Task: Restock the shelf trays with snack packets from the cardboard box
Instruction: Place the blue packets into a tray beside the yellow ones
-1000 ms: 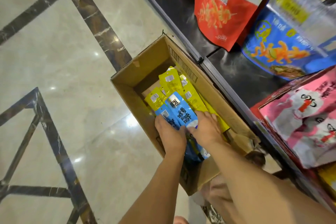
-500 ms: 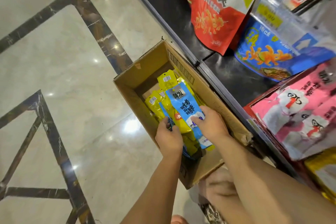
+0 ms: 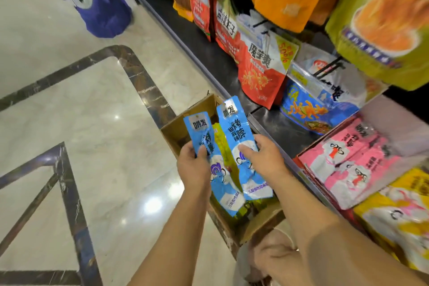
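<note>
Lifting blue packets from the box (left hand, right hand).

both hands are above the cardboard box on the marble floor. the left hand grips one blue packet, the right hand pinches another blue packet. pink packets fill a shelf tray on the right.

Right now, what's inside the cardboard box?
Inside the cardboard box, only a yellow packet and some bare wall show. The blue packets held by the left hand and right hand cover the rest.
</note>
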### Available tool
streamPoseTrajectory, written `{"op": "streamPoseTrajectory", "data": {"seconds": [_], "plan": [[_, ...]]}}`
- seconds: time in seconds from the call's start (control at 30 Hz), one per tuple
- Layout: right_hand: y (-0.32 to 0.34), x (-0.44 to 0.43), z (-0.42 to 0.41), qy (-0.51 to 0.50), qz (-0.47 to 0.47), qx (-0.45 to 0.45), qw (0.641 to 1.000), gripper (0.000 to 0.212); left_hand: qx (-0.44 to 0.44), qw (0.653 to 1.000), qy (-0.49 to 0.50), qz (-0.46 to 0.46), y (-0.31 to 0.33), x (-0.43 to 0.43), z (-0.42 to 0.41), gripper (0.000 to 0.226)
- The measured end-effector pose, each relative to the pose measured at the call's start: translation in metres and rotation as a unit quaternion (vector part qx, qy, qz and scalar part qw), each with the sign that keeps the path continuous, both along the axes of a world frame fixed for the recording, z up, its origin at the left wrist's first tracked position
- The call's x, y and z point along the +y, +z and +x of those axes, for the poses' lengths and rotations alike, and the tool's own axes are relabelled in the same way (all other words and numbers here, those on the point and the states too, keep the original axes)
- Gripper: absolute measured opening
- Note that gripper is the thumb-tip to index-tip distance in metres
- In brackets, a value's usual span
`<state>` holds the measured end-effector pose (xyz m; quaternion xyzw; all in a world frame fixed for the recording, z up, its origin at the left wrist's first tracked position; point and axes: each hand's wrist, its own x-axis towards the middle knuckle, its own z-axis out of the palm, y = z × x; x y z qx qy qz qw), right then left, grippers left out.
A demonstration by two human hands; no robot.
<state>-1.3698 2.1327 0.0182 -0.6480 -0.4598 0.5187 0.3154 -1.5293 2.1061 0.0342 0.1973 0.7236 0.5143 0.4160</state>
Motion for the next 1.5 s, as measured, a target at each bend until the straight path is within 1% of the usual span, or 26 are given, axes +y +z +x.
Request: {"op": "streamPoseTrajectory", "data": {"seconds": [0.07, 0.13, 0.2, 0.27, 0.4, 0.57, 0.6, 0.67, 0.73, 0.8, 0.93, 1.03, 1.1, 1.17, 1.3, 1.37, 1.5], "plan": [[0.024, -0.001, -0.003, -0.008, 0.022, 0.012, 1.0, 0.009, -0.025, 0.999, -0.01, 0.037, 0.022, 0.001, -0.003, 0.005], [0.049, -0.004, -0.006, -0.021, 0.044, 0.024, 0.999, 0.007, -0.02, 0.996, -0.036, 0.078, 0.046, -0.001, -0.006, 0.003], [0.074, -0.008, -0.009, -0.03, 0.068, 0.042, 0.996, 0.012, -0.012, 0.991, -0.071, 0.112, 0.069, -0.004, -0.008, 0.003], [0.097, -0.013, -0.01, -0.038, 0.086, 0.056, 0.994, 0.02, -0.02, 0.988, -0.096, 0.123, 0.09, -0.008, -0.01, 0.005], [0.139, -0.033, -0.008, -0.066, 0.128, 0.078, 0.987, 0.011, -0.041, 0.979, -0.147, 0.136, 0.127, -0.017, -0.013, 0.005], [0.192, -0.079, 0.006, -0.103, 0.171, 0.081, 0.976, 0.013, -0.039, 0.976, -0.18, 0.112, 0.18, -0.023, -0.002, 0.005], [0.202, -0.088, 0.01, -0.117, 0.176, 0.088, 0.974, 0.013, -0.052, 0.972, -0.2, 0.112, 0.192, -0.025, 0.001, 0.011], [0.221, -0.107, 0.021, -0.151, 0.184, 0.106, 0.965, 0.014, -0.058, 0.955, -0.262, 0.124, 0.213, -0.026, 0.009, 0.026], [0.241, -0.128, 0.033, -0.187, 0.195, 0.119, 0.956, 0.015, -0.026, 0.934, -0.317, 0.162, 0.229, -0.03, 0.02, 0.017], [0.259, -0.148, 0.048, -0.215, 0.21, 0.112, 0.947, 0.013, -0.017, 0.919, -0.344, 0.193, 0.243, -0.035, 0.033, 0.015], [0.285, -0.19, 0.081, -0.267, 0.229, 0.104, 0.93, 0.016, -0.067, 0.879, -0.413, 0.23, 0.272, -0.052, 0.07, 0.023], [0.299, -0.219, 0.107, -0.303, 0.244, 0.107, 0.915, 0.016, -0.101, 0.844, -0.467, 0.245, 0.29, -0.071, 0.102, 0.022], [0.306, -0.237, 0.124, -0.327, 0.247, 0.114, 0.905, 0.016, -0.122, 0.814, -0.515, 0.238, 0.297, -0.084, 0.124, 0.022], [0.309, -0.253, 0.143, -0.348, 0.262, 0.112, 0.893, 0.015, -0.12, 0.794, -0.55, 0.228, 0.301, -0.097, 0.147, 0.02], [0.307, -0.288, 0.177, -0.378, 0.275, 0.082, 0.88, 0.018, -0.109, 0.766, -0.596, 0.214, 0.298, -0.119, 0.195, 0.028], [0.3, -0.306, 0.193, -0.39, 0.274, 0.06, 0.877, 0.018, -0.121, 0.751, -0.616, 0.203, 0.294, -0.131, 0.217, 0.026], [0.278, -0.339, 0.219, -0.419, 0.26, 0.034, 0.869, 0.012, -0.141, 0.743, -0.63, 0.176, 0.275, -0.153, 0.25, 0.024]]}}
